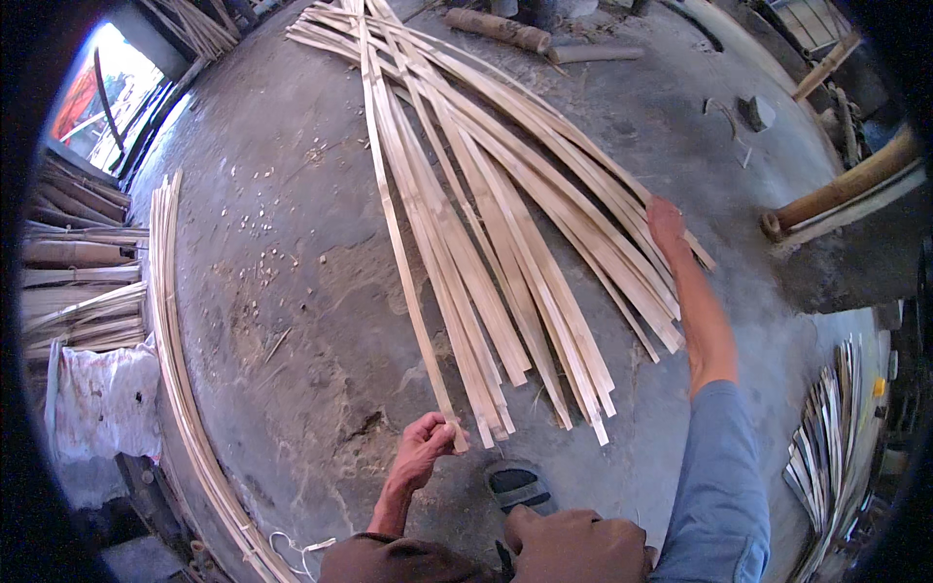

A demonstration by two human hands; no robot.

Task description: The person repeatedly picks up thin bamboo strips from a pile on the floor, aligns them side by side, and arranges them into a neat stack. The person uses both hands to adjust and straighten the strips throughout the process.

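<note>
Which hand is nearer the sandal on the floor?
Left. The left hand grips a bamboo strip just beside the sandal; the right hand reaches far beyond it.

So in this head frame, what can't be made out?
- Far ends of the bamboo strips: cut off by the top edge.
- Right hand fingertips: buried among the strips.
- Strip end in the left hand: covered by its fingers.
- Stacked slats, right: blurred at the rim.

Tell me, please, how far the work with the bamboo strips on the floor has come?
Done: many split bamboo strips lie fanned in a loose pile on the concrete floor. In hand: the left hand pinches the near end of one thin strip; the right hand rests on the pile's far edge. Left: the pile is still untidy, its ends uneven.
</note>
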